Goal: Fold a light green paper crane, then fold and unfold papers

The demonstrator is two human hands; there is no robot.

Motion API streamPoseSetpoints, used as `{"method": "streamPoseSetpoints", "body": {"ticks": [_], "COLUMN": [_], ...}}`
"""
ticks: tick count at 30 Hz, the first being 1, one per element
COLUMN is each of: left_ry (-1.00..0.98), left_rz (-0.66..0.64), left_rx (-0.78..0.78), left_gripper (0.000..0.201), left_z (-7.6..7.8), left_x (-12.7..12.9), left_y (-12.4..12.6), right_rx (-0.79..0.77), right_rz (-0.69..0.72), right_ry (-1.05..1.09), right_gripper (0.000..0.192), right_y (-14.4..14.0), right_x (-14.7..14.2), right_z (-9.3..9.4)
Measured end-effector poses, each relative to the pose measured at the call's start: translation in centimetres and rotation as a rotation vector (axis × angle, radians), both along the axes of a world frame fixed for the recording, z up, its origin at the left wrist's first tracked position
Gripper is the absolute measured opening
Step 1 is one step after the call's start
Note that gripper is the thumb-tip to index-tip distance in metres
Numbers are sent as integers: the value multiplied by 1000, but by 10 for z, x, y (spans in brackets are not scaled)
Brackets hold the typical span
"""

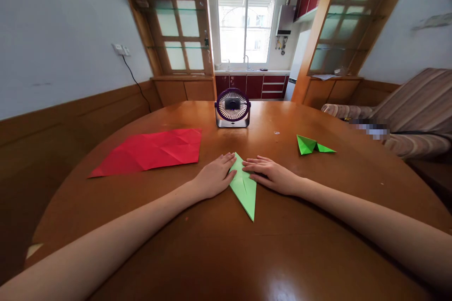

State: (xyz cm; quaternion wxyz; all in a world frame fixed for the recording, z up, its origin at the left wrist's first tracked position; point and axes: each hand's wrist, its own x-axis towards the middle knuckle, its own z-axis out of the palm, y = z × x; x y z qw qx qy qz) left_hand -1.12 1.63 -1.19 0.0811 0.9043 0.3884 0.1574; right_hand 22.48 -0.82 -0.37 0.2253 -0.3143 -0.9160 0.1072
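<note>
The folded green paper (243, 187) lies flat mid-table, its long point aimed at the near edge. Your left hand (214, 176) and right hand (271, 175) press open-palmed on its two upper flaps, gripping nothing. You seem mid-crease; next, firm even pressure along each fold. The red sheet (151, 151) lies toward the left edge.

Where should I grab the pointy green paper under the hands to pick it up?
Probably the long narrow tip of the green folded paper, from the near side. The left hand and right hand press its wide far end flat; the tip lies bare on the table.
</note>
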Motion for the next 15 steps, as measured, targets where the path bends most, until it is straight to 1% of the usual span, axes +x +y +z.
{"method": "streamPoseSetpoints", "body": {"ticks": [5, 10, 15], "left_ry": [2, 53, 63], "left_rz": [-8, -1, -16], "left_rx": [-3, -11, 39], "left_gripper": [53, 54, 52], "left_z": [0, 3, 5], "left_x": [0, 1, 1], "left_y": [1, -1, 0], "right_rx": [-1, 7, 15], "right_rz": [-10, -20, -13], "right_ry": [-2, -22, -17], "right_gripper": [33, 34, 34], "right_y": [0, 0, 0], "right_x": [0, 1, 1], "right_z": [0, -1, -2]}}
